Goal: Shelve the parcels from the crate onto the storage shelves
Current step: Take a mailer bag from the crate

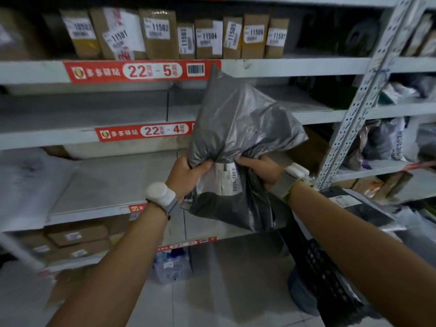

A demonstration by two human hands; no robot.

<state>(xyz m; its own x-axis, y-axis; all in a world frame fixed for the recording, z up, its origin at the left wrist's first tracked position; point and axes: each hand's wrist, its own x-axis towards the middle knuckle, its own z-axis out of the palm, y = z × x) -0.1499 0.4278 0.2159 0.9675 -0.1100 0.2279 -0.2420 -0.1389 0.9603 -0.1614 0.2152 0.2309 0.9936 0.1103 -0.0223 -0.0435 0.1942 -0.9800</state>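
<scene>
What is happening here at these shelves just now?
A person grips a grey plastic mailer bag with both the left hand and the right hand, near its white shipping label. The bag is held up in front of the shelf marked 22-4, not yet set down. Numbered cardboard boxes stand in a row on the shelf above. A black crate sits low at the right.

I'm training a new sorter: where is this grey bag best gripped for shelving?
At its bunched middle, from the near side, left hand and right hand flanking the white label: the grey bag is limp film, so gathered folds likely hold best.
</scene>
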